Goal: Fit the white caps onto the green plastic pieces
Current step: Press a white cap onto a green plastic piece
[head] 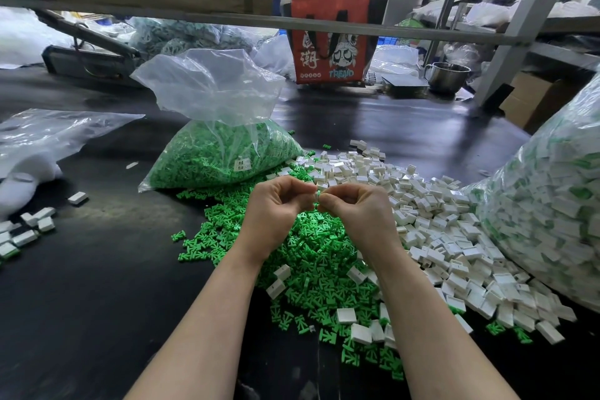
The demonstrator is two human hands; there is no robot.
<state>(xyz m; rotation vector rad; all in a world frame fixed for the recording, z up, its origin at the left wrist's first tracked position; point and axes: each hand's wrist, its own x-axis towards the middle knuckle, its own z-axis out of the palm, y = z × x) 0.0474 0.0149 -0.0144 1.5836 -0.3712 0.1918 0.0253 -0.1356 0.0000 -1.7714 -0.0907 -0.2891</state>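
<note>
Above the green pieces (311, 256), left hand (276, 208) and right hand (354, 211) pinch one white cap (317, 195) between curled fingertips; squaring it before pressing should seat it cleanly.

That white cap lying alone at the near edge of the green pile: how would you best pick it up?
Pinch the white cap across its two narrow side edges, coming straight down from above. It lies flat with its broad face up, and green pieces crowd its far side.

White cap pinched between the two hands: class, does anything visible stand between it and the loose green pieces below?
Nothing visible does. The left hand and right hand pinch the white cap together in open air above the green pieces.
</note>
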